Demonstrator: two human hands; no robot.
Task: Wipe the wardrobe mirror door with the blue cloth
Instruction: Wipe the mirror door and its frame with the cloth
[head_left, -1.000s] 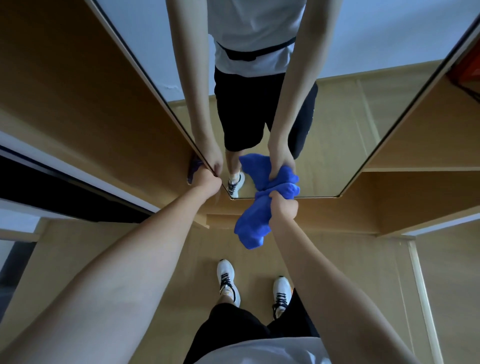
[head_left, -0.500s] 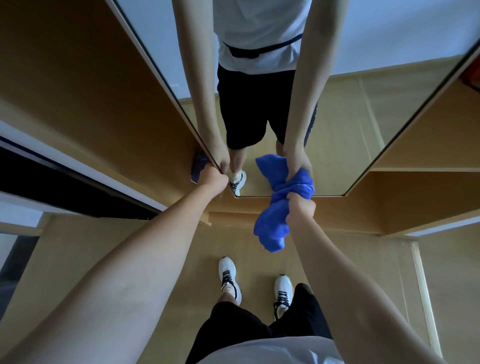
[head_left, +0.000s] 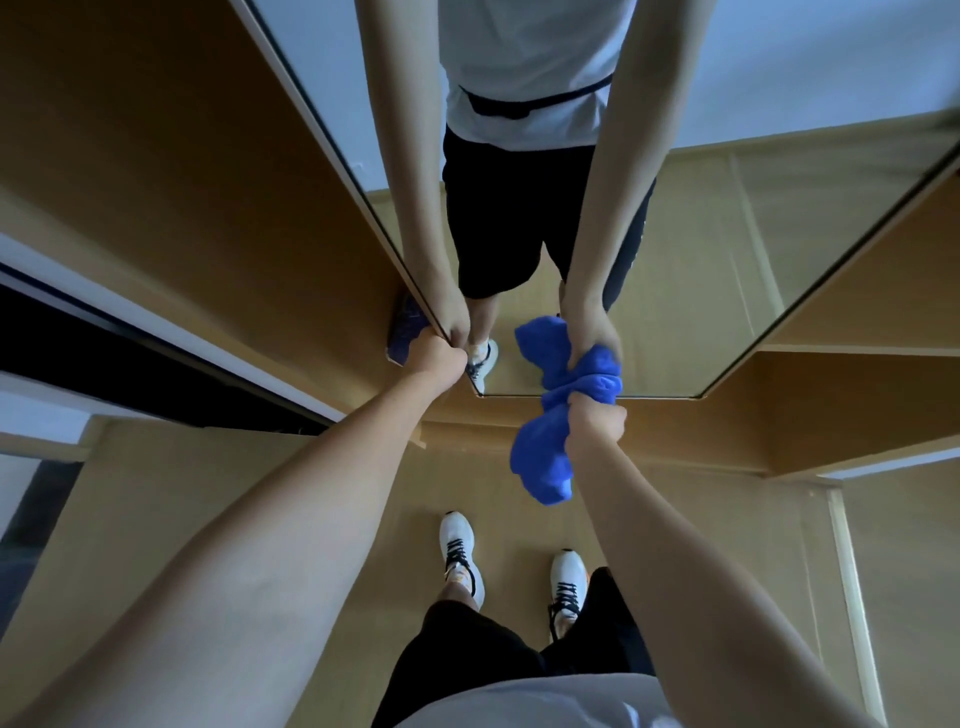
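The wardrobe mirror door (head_left: 753, 218) fills the upper middle of the view and reflects my body and both arms. My right hand (head_left: 597, 421) grips the bunched blue cloth (head_left: 545, 457) and holds it against the glass near the mirror's bottom edge; a loose end hangs below my fist. My left hand (head_left: 439, 361) grips the mirror door's left edge near its lower corner, fingers curled round the frame.
Wooden wardrobe panels (head_left: 156, 182) flank the mirror on the left, and open wooden shelves (head_left: 857, 395) lie to the right. A dark blue shoe (head_left: 408, 332) sits behind the door's left edge. My white sneakers (head_left: 460, 556) stand on the wooden floor below.
My right hand has slid the blue cloth to the right along the mirror's lower edge. My left hand keeps its hold on the door's left edge.
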